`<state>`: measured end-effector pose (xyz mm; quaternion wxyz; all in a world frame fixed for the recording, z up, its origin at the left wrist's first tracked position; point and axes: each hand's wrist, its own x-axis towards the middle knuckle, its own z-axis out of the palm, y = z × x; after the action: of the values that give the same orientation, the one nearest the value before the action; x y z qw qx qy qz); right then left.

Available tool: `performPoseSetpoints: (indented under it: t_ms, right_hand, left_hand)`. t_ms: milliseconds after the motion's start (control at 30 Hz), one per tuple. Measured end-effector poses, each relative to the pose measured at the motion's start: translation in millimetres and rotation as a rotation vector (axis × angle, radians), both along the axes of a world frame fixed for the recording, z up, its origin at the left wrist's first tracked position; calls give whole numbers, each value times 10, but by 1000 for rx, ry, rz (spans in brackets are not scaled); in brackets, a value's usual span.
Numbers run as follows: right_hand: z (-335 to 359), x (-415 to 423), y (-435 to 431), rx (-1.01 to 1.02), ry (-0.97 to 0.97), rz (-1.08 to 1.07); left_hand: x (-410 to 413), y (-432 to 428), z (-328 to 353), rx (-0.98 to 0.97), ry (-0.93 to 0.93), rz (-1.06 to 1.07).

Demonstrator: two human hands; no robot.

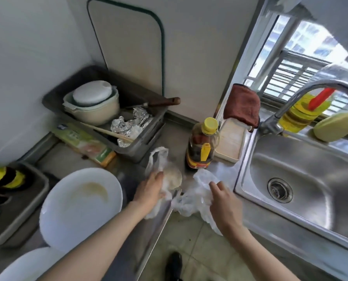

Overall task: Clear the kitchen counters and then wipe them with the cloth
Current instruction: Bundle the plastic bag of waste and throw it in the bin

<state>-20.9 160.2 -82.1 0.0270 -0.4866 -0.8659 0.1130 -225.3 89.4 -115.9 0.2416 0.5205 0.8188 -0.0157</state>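
From the head view we see our left hand (151, 186) pressed down on a clear plastic bag (159, 159) with something pale and round inside, at the inner corner of the steel desk (128, 173); its fingers (159, 176) lie fairly flat on the bag, and we cannot tell whether they grip it. Our right hand (224, 203) rests on a second crumpled plastic bag (193, 197) that hangs over the desk edge, fingers curled loosely into the film.

The brown cloth (242, 105) is draped over the upright end of a pale tray (230, 141) by the window sill, well apart from both hands; its long axis runs from the sill down toward the sink (302, 179).

A dark sauce bottle (202, 145) with a yellow cap stands upright just beyond the bags. A white plate (82, 207) sits to the left of our left forearm. Behind it, a grey bin (142, 138) holds a lidded pot (92, 104) and crumpled foil (128, 126).
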Motion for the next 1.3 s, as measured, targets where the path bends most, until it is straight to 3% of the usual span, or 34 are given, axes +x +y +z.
performPoseSetpoints:
  t_ms: [100, 167, 333, 500, 567, 700, 800, 900, 1000, 1067, 1133, 1233, 1300]
  right_hand:
    - [-7, 67, -12, -15, 44, -82]
    - [36, 152, -20, -12, 49, -159]
    - [185, 546, -87, 113, 92, -376]
    - [352, 1186, -288, 98, 205, -598]
    - [414, 1517, -440, 75, 244, -572]
    - [401, 2258, -763, -194, 367, -554]
    - [433, 2810, -1119, -319, 600, -692]
    - [545, 3371, -1575, -262, 846, -798]
    - [573, 3970, -1960, -229, 1118, -1156]
    - [555, 4291, -2129, -409, 1328, -1298]
    - [487, 4529, -2278, -537, 1438, -1238]
    - [419, 4877, -2383, -498, 1507, -1145]
    - [401, 5167, -2356, -494, 1518, -1119]
  left_hand:
    - [65, 76, 110, 149, 96, -14]
    - [181, 112, 247, 249, 55, -49]
    - [836, 205, 639, 300, -392, -126]
    - [1745, 273, 682, 189, -613, -415]
    - [2095, 307, 645, 180, -568, -613]
    - [2809, 323, 671, 209, -491, -903]
    - [3374, 268, 659, 165, -558, -907]
    - [3967, 155, 640, 152, -615, -965]
    - [4581, -43, 624, 118, -634, -1045]
    - [4998, -232, 630, 106, -647, -1137]
    - [5406, -442, 620, 35, -693, -1171]
    - [5890, -629, 502, -123, -837, -1122]
    - [6126, -632, 360, -168, -870, -1222]
